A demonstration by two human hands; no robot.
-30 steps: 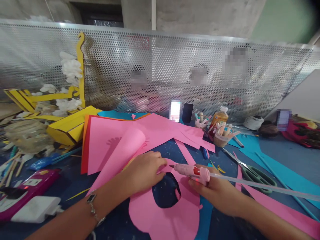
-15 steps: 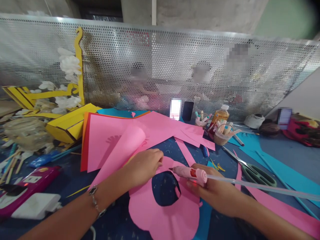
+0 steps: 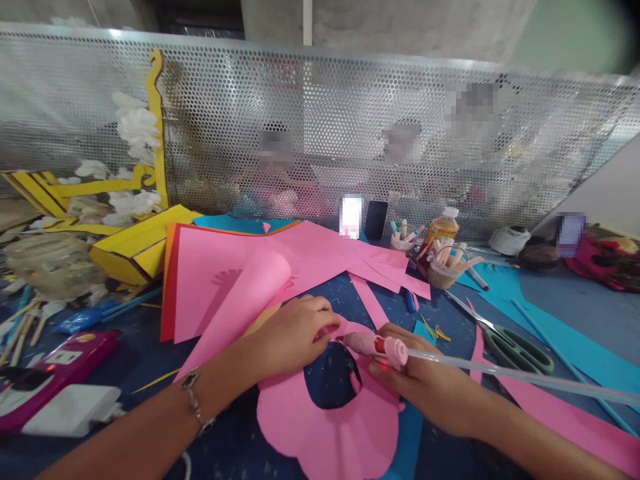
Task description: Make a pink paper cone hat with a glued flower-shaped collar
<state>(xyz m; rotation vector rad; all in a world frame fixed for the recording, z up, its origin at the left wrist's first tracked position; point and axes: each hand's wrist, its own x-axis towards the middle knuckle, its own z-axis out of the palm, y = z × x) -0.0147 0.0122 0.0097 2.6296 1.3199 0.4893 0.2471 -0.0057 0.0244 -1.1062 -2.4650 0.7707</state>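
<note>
A pink paper flower point(image 3: 325, 433) with scalloped edges and a large hole in its middle lies in front of me. My left hand point(image 3: 297, 337) is at its upper left, fingers curled and pinching the inner rim of the paper. A pink hot glue gun point(image 3: 374, 347) is gripped in my right hand point(image 3: 430, 380) on the flower's right side. Its nozzle points left at the upper rim, close to my left fingertips; whether it touches the paper I cannot tell. From its back a long clear glue stick point(image 3: 510, 375) runs to the right. A small pink curl sits at the hole's right edge.
Pink paper sheets point(image 3: 215, 267), one rolled, lie behind my left hand. Green-handled scissors point(image 3: 515, 347) rest at right beside blue paper point(image 3: 555, 333). A magenta power strip point(image 3: 75, 360) with a white plug is at left. A perforated metal screen point(image 3: 215, 133) stands behind the table.
My left fingers have moved slightly right and down onto the inner rim. The glue gun has shifted a little to the left, and its nozzle is now nearer those fingers.
</note>
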